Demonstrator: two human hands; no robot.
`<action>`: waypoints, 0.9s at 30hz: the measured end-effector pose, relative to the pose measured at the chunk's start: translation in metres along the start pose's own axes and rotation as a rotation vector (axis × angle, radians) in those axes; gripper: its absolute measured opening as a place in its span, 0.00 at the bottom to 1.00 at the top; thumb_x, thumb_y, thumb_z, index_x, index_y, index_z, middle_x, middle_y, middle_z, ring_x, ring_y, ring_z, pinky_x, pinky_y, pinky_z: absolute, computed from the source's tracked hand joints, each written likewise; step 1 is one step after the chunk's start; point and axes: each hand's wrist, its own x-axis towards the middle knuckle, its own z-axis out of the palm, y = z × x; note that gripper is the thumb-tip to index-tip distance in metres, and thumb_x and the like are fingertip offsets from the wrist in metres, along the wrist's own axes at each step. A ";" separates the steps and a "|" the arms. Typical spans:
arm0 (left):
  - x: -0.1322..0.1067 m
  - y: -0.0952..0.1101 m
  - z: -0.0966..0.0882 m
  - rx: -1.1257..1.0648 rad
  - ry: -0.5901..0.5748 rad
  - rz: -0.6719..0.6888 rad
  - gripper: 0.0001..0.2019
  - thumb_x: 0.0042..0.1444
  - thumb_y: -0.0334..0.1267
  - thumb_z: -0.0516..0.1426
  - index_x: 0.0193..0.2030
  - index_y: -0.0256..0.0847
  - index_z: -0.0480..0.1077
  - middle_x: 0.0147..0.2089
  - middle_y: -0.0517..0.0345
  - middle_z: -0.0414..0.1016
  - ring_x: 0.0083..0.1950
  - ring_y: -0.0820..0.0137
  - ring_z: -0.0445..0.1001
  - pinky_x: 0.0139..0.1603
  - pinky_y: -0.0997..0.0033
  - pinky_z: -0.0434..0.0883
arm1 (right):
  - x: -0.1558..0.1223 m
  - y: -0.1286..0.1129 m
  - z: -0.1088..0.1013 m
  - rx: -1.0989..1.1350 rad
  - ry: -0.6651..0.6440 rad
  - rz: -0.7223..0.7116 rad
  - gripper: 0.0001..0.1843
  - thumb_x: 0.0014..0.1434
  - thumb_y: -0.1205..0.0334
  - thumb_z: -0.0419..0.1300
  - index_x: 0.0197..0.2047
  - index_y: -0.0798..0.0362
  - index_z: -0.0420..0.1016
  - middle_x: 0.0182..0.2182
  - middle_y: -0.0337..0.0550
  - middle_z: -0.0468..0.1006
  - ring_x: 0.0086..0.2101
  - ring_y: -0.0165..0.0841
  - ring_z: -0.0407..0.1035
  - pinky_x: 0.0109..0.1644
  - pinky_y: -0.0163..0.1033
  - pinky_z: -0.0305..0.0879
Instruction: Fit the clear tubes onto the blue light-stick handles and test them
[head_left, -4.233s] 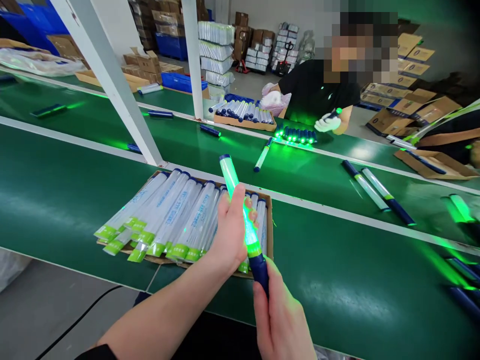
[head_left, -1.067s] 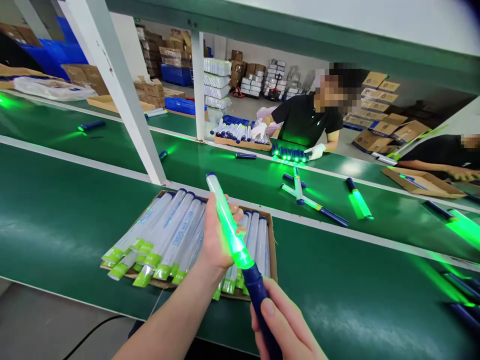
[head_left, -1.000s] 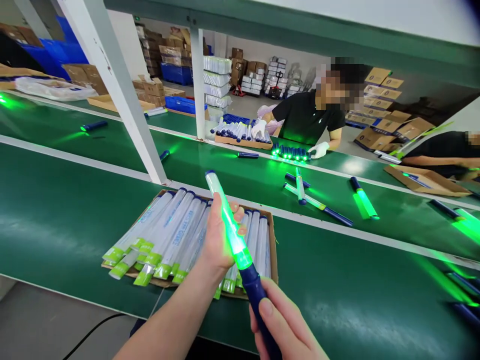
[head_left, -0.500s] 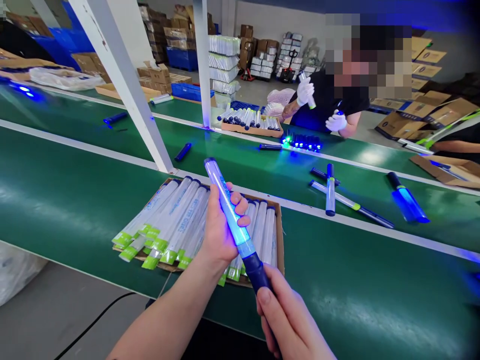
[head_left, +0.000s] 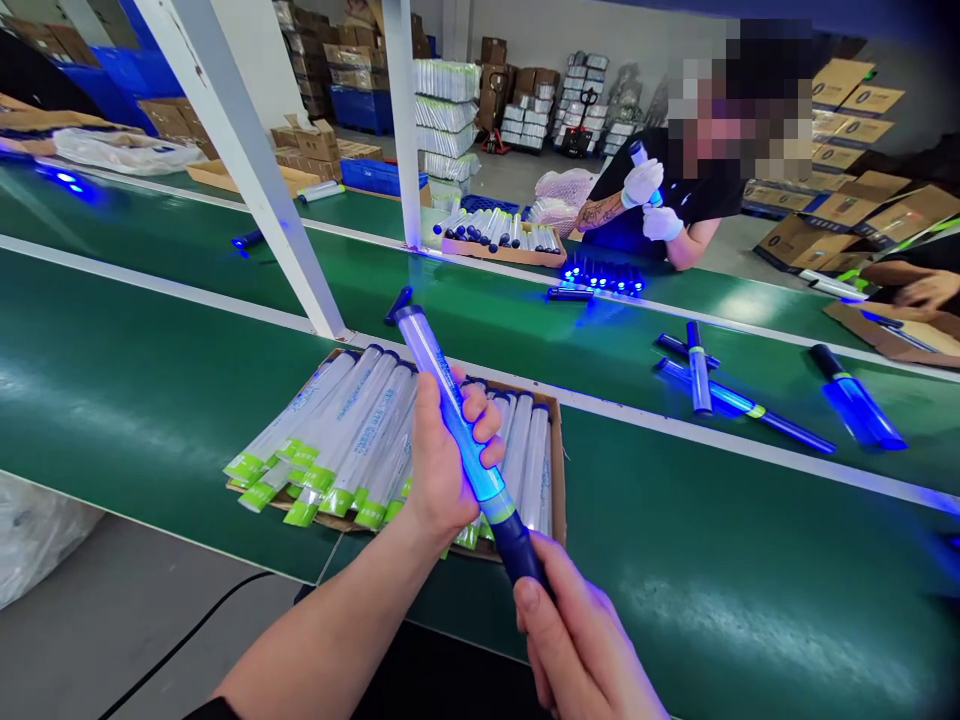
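Note:
I hold a light stick with a clear tube glowing blue and a dark blue handle, tilted up to the left. My left hand is wrapped round the tube's lower half. My right hand grips the handle from below, thumb on top. Under the stick lies a flat cardboard tray full of several clear tubes with green ends, on the near green belt.
A white slanted post rises left of the tray. Lit sticks lie on the middle belt to the right. Across it a person in white gloves holds a stick beside another tray. Cardboard boxes are stacked behind.
The stick's light has gone from green to blue, as have the sticks on the belts. The loose sticks have drifted right on the middle belt. My grip is unchanged.

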 end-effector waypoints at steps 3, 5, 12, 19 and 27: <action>0.003 0.003 -0.001 -0.057 0.084 0.077 0.16 0.77 0.50 0.49 0.41 0.44 0.66 0.26 0.68 0.56 0.20 0.78 0.58 0.14 0.84 0.57 | -0.004 -0.003 0.000 -0.066 0.048 -0.006 0.43 0.65 0.23 0.56 0.70 0.42 0.76 0.37 0.47 0.80 0.27 0.40 0.69 0.32 0.44 0.72; 0.005 0.007 -0.001 -0.123 0.161 0.117 0.16 0.77 0.50 0.49 0.39 0.44 0.66 0.26 0.68 0.56 0.20 0.78 0.58 0.14 0.84 0.57 | -0.006 -0.005 0.001 -0.107 0.115 -0.011 0.44 0.64 0.20 0.53 0.70 0.41 0.77 0.41 0.49 0.81 0.29 0.41 0.70 0.35 0.45 0.73; 0.000 0.007 0.003 -0.205 0.193 0.015 0.15 0.76 0.47 0.51 0.38 0.43 0.65 0.26 0.68 0.54 0.20 0.79 0.57 0.15 0.85 0.55 | 0.010 -0.007 0.004 -0.155 -0.034 -0.268 0.37 0.72 0.29 0.50 0.67 0.46 0.78 0.40 0.49 0.83 0.24 0.38 0.69 0.39 0.46 0.76; -0.005 -0.003 -0.002 -0.187 0.134 -0.011 0.16 0.76 0.50 0.52 0.40 0.42 0.67 0.28 0.68 0.55 0.21 0.80 0.58 0.16 0.86 0.56 | 0.016 -0.016 -0.003 -0.245 -0.170 -0.339 0.31 0.77 0.36 0.44 0.59 0.52 0.73 0.42 0.53 0.85 0.36 0.42 0.80 0.43 0.41 0.76; -0.006 -0.004 -0.005 -0.159 0.012 -0.112 0.19 0.78 0.52 0.46 0.41 0.43 0.67 0.28 0.68 0.57 0.21 0.79 0.60 0.15 0.86 0.58 | 0.014 -0.005 -0.011 -0.341 -0.154 -0.343 0.29 0.78 0.40 0.45 0.64 0.52 0.70 0.32 0.42 0.80 0.25 0.36 0.73 0.34 0.39 0.74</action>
